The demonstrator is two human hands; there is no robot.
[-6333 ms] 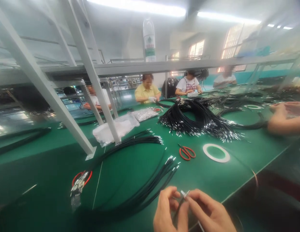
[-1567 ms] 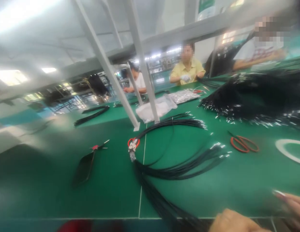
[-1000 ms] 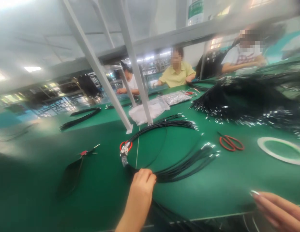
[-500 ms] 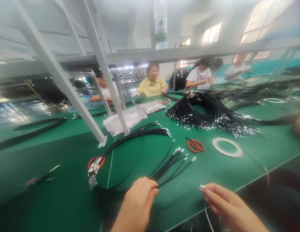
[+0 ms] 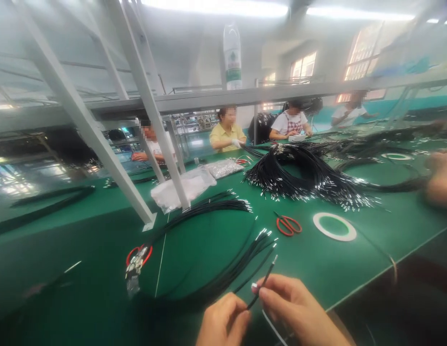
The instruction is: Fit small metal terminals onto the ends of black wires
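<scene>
My left hand pinches a single black cable near its silvery end, which points up and to the right. My right hand is closed on a white strip whose tail hangs below the fingers. The strip's small white end shows at the fingertips, right beside the cable; whether it is stuck on cannot be made out. Behind the hands lies a loose bundle of black cables with silvery ends. Red-handled scissors and a white ring-shaped roll rest farther back.
A second pair of red-handled scissors lies under a cable bundle at left. Plastic bags sit by a grey metal post. A large heap of black cables spreads behind. Several co-workers sit opposite; another person's hand is at right.
My right hand has moved left with the white strip to the cable by my left hand. The left hand has shifted right and down, drawing one cable apart from the bundle. The view tilted up.
</scene>
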